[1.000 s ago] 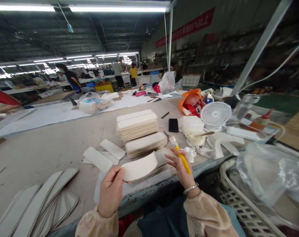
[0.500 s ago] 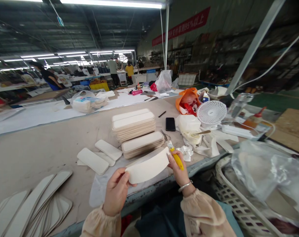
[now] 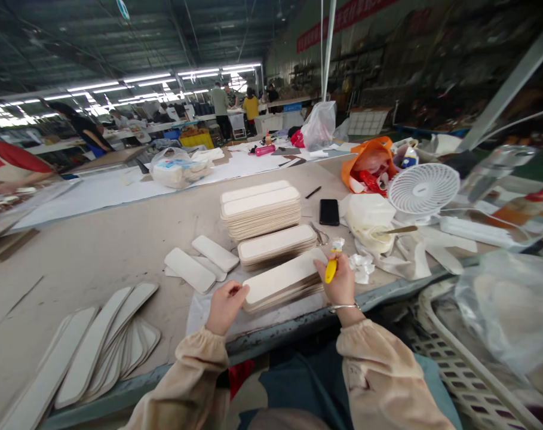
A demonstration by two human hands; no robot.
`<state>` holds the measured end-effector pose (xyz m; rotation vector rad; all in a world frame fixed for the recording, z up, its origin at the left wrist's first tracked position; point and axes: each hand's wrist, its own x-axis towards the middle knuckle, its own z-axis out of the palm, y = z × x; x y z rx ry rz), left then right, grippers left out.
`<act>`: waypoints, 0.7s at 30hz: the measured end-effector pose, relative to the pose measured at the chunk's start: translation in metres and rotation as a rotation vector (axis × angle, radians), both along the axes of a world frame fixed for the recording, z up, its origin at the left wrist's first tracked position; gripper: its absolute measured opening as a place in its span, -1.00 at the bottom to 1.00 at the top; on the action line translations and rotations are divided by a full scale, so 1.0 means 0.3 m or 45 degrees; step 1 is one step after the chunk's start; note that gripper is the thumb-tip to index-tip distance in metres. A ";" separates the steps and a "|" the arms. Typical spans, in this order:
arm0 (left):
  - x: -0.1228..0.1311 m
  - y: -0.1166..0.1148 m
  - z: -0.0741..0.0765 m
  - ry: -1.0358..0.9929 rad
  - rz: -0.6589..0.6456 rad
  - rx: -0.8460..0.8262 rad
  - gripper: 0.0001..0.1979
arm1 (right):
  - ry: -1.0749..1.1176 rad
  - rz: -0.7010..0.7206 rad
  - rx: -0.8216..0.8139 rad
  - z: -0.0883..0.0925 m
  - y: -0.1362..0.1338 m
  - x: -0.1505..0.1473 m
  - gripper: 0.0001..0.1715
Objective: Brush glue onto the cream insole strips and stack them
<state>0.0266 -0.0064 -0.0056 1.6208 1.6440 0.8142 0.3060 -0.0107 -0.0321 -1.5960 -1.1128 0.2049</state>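
A cream, round-ended strip (image 3: 284, 278) lies flat on top of the front stack at the table edge. My left hand (image 3: 226, 306) has its fingers curled, with thumb and fingertips at the strip's left end. My right hand (image 3: 340, 285) is closed around a yellow-handled tool (image 3: 331, 270), while its fingertips touch the strip's right end. The tool's working end is too small to make out. Behind stand a low stack of like strips (image 3: 278, 245) and a taller stack (image 3: 261, 206). Several shorter pieces (image 3: 190, 270) lie loose to the left.
Fanned long strips (image 3: 92, 346) lie at the front left. On the right are a phone (image 3: 329, 212), crumpled tissue (image 3: 361, 267), a white fan (image 3: 423, 190), an orange bag (image 3: 370, 164) and a plastic basket (image 3: 454, 370). A person in red (image 3: 15, 164) is at far left.
The strip, previously held up and bent between both hands, now lies flat on the front stack. The yellow tool has tilted in my right hand. The camera view has shifted.
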 end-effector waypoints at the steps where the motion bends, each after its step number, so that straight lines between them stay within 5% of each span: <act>1: -0.003 0.003 -0.005 0.027 -0.007 0.005 -0.70 | -0.021 0.005 -0.023 -0.001 -0.001 -0.004 -0.56; 21: -0.032 -0.012 -0.065 0.215 -0.019 -0.008 -0.71 | -0.284 0.079 -0.127 -0.059 0.013 -0.023 -0.64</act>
